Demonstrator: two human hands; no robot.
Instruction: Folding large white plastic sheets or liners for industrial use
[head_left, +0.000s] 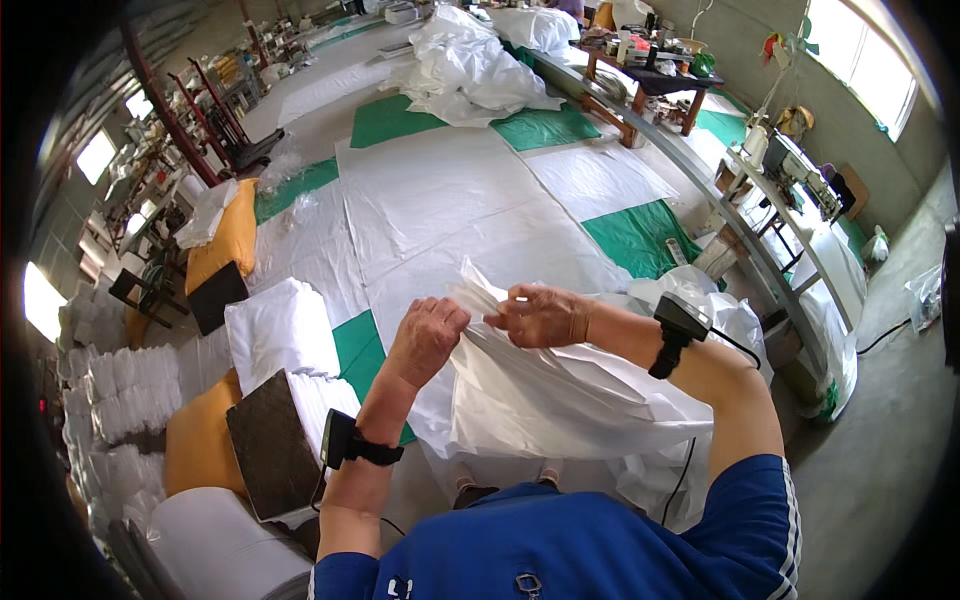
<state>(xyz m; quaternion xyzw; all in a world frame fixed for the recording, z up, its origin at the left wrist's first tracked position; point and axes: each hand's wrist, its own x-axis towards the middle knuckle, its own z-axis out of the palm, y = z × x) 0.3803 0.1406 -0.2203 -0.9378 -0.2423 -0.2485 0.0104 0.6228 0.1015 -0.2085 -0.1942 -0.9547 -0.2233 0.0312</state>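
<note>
In front of my body hangs a thin white sheet (540, 395), bunched into folds. It looks like cloth or film; I cannot tell which. My left hand (430, 335) is closed at the sheet's left upper edge, fingers curled over it. A little to the right, my right hand (540, 315) grips the gathered folds between thumb and fingers. A loose corner of the sheet sticks up between the two hands. The rest drapes down toward my feet and out under my right forearm. Both wrists and forearms carry strapped black devices.
White panels (430, 190) and green sheets (640, 240) cover the surface ahead. A large crumpled white heap (470, 70) lies at the far end. Stacked white bundles (285, 325) and a dark board (285, 440) stand at left. A long metal rail (690, 170) and a sewing machine (805, 175) are at right.
</note>
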